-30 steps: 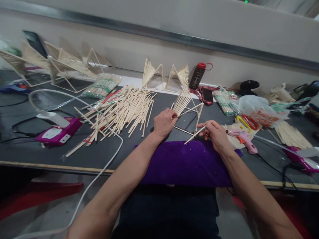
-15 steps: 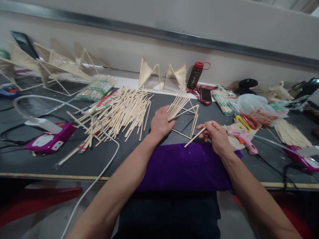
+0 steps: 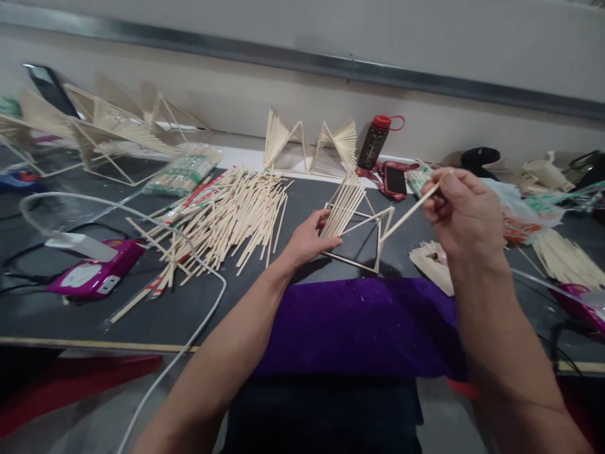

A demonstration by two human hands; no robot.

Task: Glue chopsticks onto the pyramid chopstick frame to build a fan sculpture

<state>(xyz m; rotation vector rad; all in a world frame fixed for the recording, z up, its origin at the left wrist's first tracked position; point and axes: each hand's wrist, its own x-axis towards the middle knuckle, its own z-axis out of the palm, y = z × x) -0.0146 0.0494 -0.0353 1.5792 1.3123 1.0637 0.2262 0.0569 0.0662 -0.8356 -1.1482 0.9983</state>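
Observation:
My left hand is closed on the left side of a stick frame, its thumb in front of a fanned row of pale wooden sticks. The frame stands on the dark tabletop, with thin struts forming triangles on its right. My right hand is raised to the right of the frame, pinching one wooden stick near its upper end. That stick slants down to the left, its low tip close to the frame's right corner; whether they touch I cannot tell. A purple cloth lies in front.
Loose chopsticks are heaped on the left, beside a wrapped pack. Finished-looking stick structures stand at the back, near a red-capped bottle and a phone. A white cable loops from a purple power strip.
My right hand has risen and moved right with the stick, now covering the scissors and most of the glue gun. The frame has shifted slightly, and my left hand has changed its hold on it.

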